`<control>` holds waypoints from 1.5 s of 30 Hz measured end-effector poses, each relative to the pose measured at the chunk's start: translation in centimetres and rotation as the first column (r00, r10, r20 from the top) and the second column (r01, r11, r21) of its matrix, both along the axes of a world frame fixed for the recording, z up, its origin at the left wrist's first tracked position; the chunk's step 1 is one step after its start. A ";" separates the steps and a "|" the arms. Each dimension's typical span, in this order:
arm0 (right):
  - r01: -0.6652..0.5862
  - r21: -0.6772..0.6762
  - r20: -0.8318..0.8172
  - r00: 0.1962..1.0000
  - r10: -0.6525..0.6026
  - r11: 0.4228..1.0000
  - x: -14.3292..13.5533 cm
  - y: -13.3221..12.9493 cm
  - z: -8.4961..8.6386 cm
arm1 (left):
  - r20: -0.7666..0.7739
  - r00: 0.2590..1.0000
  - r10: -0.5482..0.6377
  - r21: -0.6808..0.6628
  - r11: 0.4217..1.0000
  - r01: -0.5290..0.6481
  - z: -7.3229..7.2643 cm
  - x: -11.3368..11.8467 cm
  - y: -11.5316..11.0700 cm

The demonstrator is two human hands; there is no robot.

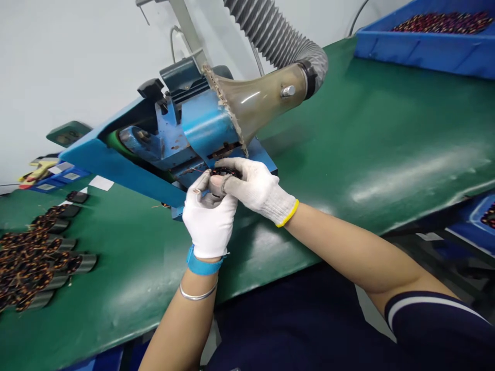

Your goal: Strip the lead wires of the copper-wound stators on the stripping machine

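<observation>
Both my gloved hands meet at a wound motor stator (pixel 219 186), a grey metal ring with a dark top and thin copper wire ends. My left hand (pixel 209 219) grips it from the left, with a wire near its fingertips. Fingers of my right hand (pixel 253 183) wrap round its right side, the thumb on the front. The stator is just in front of the slot of a blue belt-driven machine (pixel 211 123). My hands cover much of the stator, so whether a wire enters the slot I cannot tell.
Many similar stators (pixel 42 257) crowd the left of the green table (pixel 328 154). A clear funnel hood (pixel 266 95) joins a grey ribbed hose (pixel 278 33) behind the machine. At the back right stands a blue bin (pixel 421 51) of small wound parts. Small blue trays (pixel 58 178) lie far left.
</observation>
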State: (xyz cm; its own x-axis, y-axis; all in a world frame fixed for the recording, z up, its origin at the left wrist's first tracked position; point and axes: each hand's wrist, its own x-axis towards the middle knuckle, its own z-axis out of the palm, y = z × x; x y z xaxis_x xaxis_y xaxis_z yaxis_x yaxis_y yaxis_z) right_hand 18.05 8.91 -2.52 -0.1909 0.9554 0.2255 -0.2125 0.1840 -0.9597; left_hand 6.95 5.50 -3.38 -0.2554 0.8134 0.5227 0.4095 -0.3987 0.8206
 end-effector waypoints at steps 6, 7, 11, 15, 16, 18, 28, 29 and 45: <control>-0.010 -0.053 0.043 0.999 0.012 0.999 0.3 -0.3 0.8 | -0.069 0.994 0.085 0.056 0.995 -0.081 0.2 0.4 0.1; -0.007 -0.052 0.043 0.999 0.010 0.999 0.3 -0.3 0.8 | -0.075 0.993 0.091 0.060 0.994 -0.086 0.1 0.5 0.2; 0.017 -0.004 -0.021 1.000 -0.017 1.000 0.3 -0.1 0.8 | -0.121 0.984 0.131 0.093 0.988 -0.120 0.1 0.7 0.7; 0.063 0.037 -0.034 0.998 -0.061 0.997 0.3 0.2 0.5 | -0.140 0.984 0.114 0.095 0.990 -0.101 0.3 1.0 1.2; 0.082 0.045 -0.024 0.996 -0.081 0.996 0.3 0.2 0.4 | -0.144 0.984 0.106 0.093 0.991 -0.094 0.3 1.1 1.3; 0.123 0.058 -0.017 0.992 -0.122 0.991 0.4 0.3 0.3 | -0.149 0.984 0.093 0.097 0.992 -0.079 0.5 1.3 1.4; 0.161 0.029 -0.142 0.978 -0.155 0.987 0.0 -0.4 0.1 | -0.119 0.992 0.041 0.065 0.997 -0.034 0.1 1.1 1.5; 0.162 0.029 -0.141 0.978 -0.156 0.986 0.0 -0.4 0.2 | -0.126 0.991 0.041 0.053 0.998 -0.034 0.1 1.0 1.5; -0.095 0.464 0.457 0.877 -0.146 0.881 1.4 -2.1 0.1 | -0.118 0.987 -0.107 0.004 0.994 0.108 -0.9 -2.5 -0.7</control>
State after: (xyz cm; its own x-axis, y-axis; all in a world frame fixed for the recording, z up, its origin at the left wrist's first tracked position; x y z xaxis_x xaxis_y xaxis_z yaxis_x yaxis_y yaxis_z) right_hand 19.48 6.81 -2.40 -0.3641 0.7677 0.5274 0.2474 0.6256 -0.7399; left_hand 4.41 4.81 -4.25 -0.1029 0.8270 0.5528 0.4574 -0.4542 0.7645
